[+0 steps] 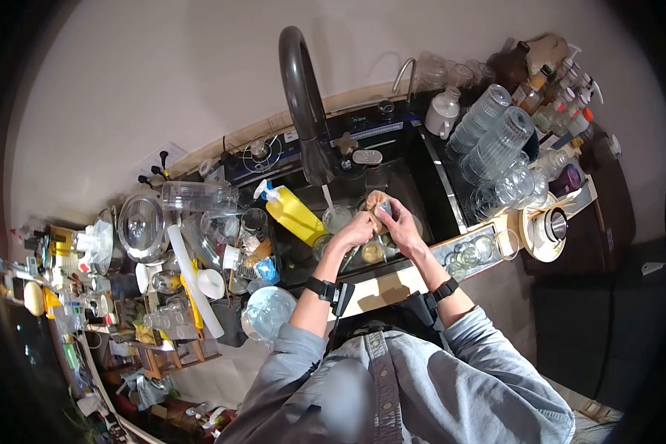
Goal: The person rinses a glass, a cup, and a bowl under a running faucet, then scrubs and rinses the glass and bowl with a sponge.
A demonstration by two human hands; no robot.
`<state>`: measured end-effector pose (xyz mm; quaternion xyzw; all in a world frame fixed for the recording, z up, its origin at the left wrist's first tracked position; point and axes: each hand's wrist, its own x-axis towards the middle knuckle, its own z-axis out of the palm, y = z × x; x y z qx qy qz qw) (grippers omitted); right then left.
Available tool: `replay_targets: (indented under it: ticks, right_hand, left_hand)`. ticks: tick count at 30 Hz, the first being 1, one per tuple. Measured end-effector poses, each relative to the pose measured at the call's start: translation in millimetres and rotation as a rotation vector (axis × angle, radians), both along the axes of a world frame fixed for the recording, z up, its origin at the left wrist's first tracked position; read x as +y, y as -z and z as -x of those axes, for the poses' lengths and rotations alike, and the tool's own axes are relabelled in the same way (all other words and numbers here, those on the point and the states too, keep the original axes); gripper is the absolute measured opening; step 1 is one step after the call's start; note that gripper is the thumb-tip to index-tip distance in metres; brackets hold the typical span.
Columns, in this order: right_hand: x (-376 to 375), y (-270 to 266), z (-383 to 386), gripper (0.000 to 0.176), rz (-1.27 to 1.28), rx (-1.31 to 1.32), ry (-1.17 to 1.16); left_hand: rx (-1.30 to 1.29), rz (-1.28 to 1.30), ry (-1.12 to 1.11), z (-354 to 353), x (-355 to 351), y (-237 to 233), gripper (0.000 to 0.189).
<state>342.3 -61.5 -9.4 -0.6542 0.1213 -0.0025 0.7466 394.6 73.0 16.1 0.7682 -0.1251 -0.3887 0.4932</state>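
Over the dark sink (429, 194), my two hands meet at a crumpled, orange-brown, cloth-like piece (377, 200). My right hand (401, 224) is closed around its right side, and a pale, shiny patch shows by the fingers. Curled tight, my left hand (357, 230) presses against the lower left of the same piece; its fingertips are hidden. Just left of my hands a clear glass (337, 219) stands under the faucet. A glass with a yellowish look (373, 252) sits below them in the sink. The yellow pump bottle (294, 213) leans at the sink's left side.
A tall dark faucet (303, 96) arches over the sink. Stacked clear glasses (498, 140) crowd the right counter, beside a white jug (443, 111). More glasses (468, 255) lie along the front right edge. Dishes, a clear bowl (268, 312) and a white roll (194, 281) fill the left.
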Motion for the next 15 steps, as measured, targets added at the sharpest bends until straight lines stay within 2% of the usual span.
replay_targets:
  ticks: [1, 4, 5, 8, 9, 10, 12, 14, 15]
  right_hand:
    - [-0.2, -5.7, -1.4, 0.037, 0.131, -0.052, 0.032]
    - [-6.8, -29.1, 3.2, 0.033, 0.586, -0.002, 0.025]
    - [-7.5, -23.8, 0.8, 0.030, 0.658, -0.130, 0.089]
    - [-19.9, -16.1, -6.7, 0.023, 0.646, -0.116, 0.297]
    - [-24.3, -13.2, -9.0, 0.023, 0.606, -0.053, 0.313]
    - [-23.4, -9.6, -9.7, 0.024, 0.608, -0.037, 0.344]
    - [-18.9, 5.9, -13.2, 0.024, 0.417, 0.068, 0.392]
    - [-10.2, 51.4, -20.8, 0.026, -0.062, 0.073, 0.480]
    - [-1.6, 53.8, -22.8, 0.026, -0.233, 0.087, 0.545]
  left_hand:
    - [0.069, 0.058, 0.046, -1.0, 1.4, 3.9, 0.018]
    - [-0.038, 0.040, 0.085, 0.4, 3.7, 11.3, 0.015]
    - [-0.042, 0.011, 0.102, -0.8, 5.4, 9.8, 0.020]
    - [-0.109, -0.043, 0.082, 1.7, 14.8, 0.7, 0.028]
    - [-0.318, 0.035, 0.070, 3.6, 16.0, 12.7, 0.035]
    - [-0.335, 0.021, 0.037, 6.4, 14.5, 9.6, 0.036]
    - [-0.368, -0.004, -0.027, 13.2, 6.2, 3.9, 0.036]
    - [-0.357, 0.042, -0.066, 18.1, -2.2, 14.3, 0.036]
    - [-0.344, 0.024, -0.078, 20.7, -4.2, 9.2, 0.036]
